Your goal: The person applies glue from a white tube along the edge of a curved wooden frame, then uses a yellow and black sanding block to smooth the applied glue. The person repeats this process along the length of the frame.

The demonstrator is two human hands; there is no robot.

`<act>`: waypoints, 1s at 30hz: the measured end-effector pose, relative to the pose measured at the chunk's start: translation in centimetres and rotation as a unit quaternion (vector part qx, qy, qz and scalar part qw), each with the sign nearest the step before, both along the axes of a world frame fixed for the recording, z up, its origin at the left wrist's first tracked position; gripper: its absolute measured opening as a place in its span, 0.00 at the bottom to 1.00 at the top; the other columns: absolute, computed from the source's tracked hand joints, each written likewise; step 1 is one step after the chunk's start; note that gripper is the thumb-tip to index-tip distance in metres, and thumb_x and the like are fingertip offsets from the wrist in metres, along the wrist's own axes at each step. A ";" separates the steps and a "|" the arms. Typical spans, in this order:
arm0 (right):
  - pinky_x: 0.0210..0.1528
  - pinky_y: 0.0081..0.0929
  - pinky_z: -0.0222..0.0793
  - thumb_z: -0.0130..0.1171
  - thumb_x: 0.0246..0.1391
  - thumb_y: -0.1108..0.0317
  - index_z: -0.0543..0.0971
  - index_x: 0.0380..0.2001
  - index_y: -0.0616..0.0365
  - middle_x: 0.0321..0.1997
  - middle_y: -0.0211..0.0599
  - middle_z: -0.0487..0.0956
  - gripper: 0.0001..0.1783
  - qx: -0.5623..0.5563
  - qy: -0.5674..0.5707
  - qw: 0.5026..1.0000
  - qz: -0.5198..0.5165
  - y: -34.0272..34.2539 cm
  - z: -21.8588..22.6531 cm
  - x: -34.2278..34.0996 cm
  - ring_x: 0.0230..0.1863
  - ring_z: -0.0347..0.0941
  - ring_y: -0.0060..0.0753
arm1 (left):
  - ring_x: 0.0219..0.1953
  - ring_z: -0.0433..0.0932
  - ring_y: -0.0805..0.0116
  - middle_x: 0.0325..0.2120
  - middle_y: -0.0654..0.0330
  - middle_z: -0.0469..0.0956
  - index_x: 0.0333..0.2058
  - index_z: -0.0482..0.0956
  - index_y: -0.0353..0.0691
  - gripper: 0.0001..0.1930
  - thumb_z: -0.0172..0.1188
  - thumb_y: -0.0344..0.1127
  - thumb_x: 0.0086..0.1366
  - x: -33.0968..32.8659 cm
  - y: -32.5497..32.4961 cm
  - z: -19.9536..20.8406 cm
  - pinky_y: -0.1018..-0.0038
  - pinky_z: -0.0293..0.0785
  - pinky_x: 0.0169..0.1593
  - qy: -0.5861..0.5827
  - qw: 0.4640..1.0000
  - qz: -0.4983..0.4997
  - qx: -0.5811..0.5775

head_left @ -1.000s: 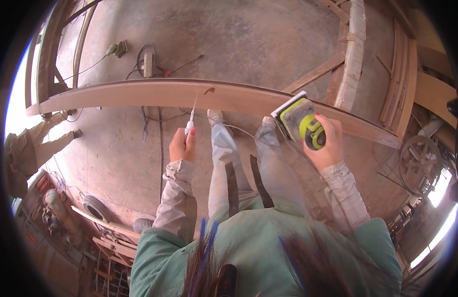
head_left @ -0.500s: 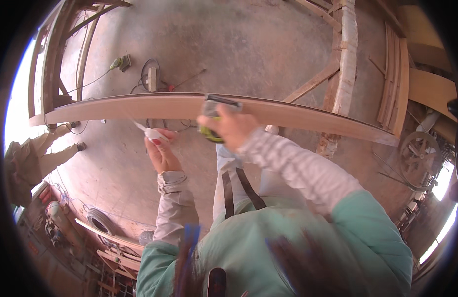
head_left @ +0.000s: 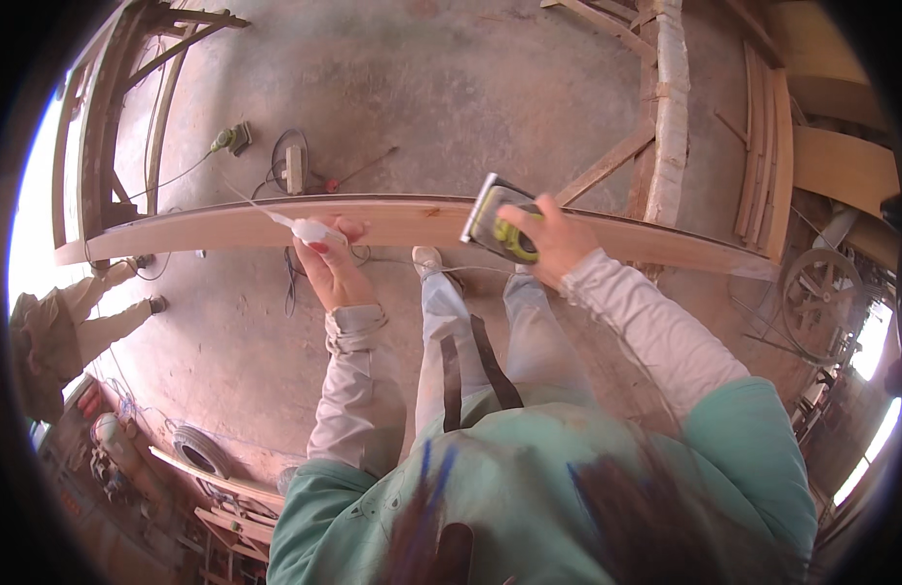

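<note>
Left hand (head_left: 331,265): at 9 to 10 o'clock from mid-view; you are curling thumb and fingers around a white bottle (head_left: 312,232).
White bottle: lying tilted in that grip; its long thin nozzle is pointing toward 10 o'clock and crossing the board in view; contact cannot be told.
Right hand (head_left: 556,239): at 2 o'clock; you are gripping the body of a green-and-grey sander (head_left: 495,219), fingers bent around it, slightly blurred.
Sander: at 1 o'clock, tipped on its side, pale pad facing about 9 o'clock; it is overlapping the board in view, touch uncertain.
Board (head_left: 402,226): long, wooden, running from 9–10 o'clock through 12 to 3, passing beyond your shoes.
Floor, 10 o'clock: a second sander (head_left: 233,138) is resting near a pale block (head_left: 294,169) with looped dark cable.
9 o'clock: a co-worker (head_left: 56,327) is standing near the board's end.
8 o'clock: a tyre (head_left: 199,450) is lying on the floor.
3 o'clock: a spoked wheel (head_left: 821,302) is standing.
</note>
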State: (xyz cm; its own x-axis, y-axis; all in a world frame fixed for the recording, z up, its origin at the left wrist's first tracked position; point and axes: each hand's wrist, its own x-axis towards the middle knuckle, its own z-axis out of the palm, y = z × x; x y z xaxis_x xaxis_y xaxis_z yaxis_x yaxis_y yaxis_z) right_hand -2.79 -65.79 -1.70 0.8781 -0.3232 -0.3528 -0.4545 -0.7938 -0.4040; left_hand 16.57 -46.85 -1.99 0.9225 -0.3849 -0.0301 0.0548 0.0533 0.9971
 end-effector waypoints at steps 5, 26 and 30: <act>0.33 0.43 0.76 0.58 0.51 0.67 0.66 0.54 0.26 0.43 0.41 0.67 0.29 0.032 0.049 0.998 0.033 2.8 1.3 5.2 0.32 0.78 0.49 | 0.37 0.71 0.68 0.29 0.61 0.67 0.41 0.62 0.37 0.26 0.46 0.59 0.69 0.2 0.1 0.5 0.70 0.67 0.47 0.011 1.000 -0.004 0.015; 0.22 0.43 0.72 0.53 0.56 0.55 0.57 0.62 0.59 0.37 0.41 0.80 0.35 0.044 -0.035 0.994 -0.096 -0.3 -4.4 -1.9 0.25 0.78 0.46 | 0.31 0.77 0.48 0.28 0.47 0.77 0.43 0.70 0.37 0.15 0.60 0.38 0.61 -11.6 -13.6 -0.2 0.58 0.72 0.35 -0.128 0.953 -0.130 0.240; 0.22 0.42 0.72 0.53 0.55 0.54 0.59 0.62 0.58 0.37 0.40 0.80 0.35 0.001 -0.064 0.994 -0.092 0.7 -3.9 -2.9 0.26 0.78 0.46 | 0.31 0.76 0.44 0.28 0.47 0.77 0.42 0.72 0.36 0.15 0.59 0.36 0.60 -12.4 -13.1 -0.5 0.56 0.71 0.35 -0.131 0.968 -0.100 0.188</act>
State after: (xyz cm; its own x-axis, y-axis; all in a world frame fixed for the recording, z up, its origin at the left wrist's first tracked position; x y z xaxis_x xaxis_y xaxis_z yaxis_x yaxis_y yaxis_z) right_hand -5.68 -65.11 -5.57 0.8420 -0.4815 -0.2434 -0.5367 -0.7017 -0.4685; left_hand 4.14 -59.93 -2.51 0.8255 -0.5639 0.0225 -0.2308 -0.3008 0.9253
